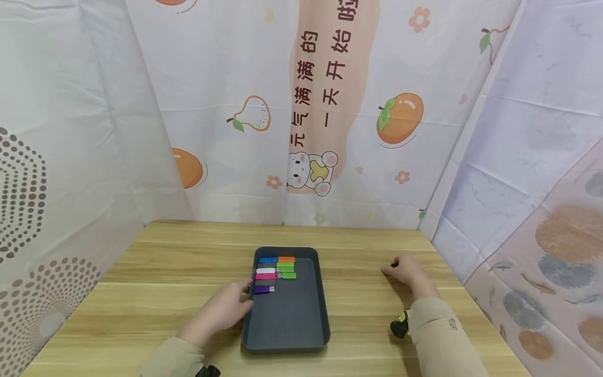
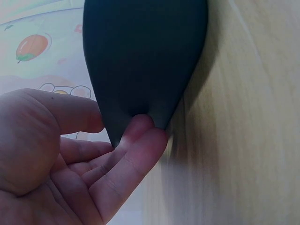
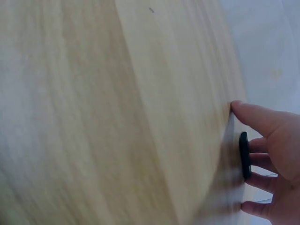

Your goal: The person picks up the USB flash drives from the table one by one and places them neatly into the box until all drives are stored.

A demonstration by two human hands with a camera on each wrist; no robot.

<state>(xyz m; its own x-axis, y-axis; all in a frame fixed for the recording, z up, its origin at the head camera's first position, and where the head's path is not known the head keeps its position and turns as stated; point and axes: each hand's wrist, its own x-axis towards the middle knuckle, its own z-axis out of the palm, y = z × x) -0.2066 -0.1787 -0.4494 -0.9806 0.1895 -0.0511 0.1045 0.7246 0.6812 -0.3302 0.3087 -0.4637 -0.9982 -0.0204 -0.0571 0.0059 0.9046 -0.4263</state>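
Note:
In the head view my left hand [image 1: 228, 303] holds the left edge of a dark grey tray [image 1: 299, 319]. The left wrist view has its fingertips against the tray's outer wall [image 2: 145, 56] and the thumb at the rim. USB flash drives in two columns fill the tray's upper left: a blue one [image 1: 267, 259], an orange one [image 1: 286, 259], a pink one [image 1: 266, 276], a purple one [image 1: 261, 289] and several others. Out on the right, my right hand [image 1: 409, 269] has its fingers spread at a small black oblong piece [image 3: 244, 155]; fingertips touch it, with the thumb apart.
The wooden table [image 1: 179, 262] runs back to a printed curtain [image 1: 226, 173]. More curtains hang at the left and right sides. A black device [image 1: 399, 327] sits at my right wrist, and another [image 1: 208, 371] at the left.

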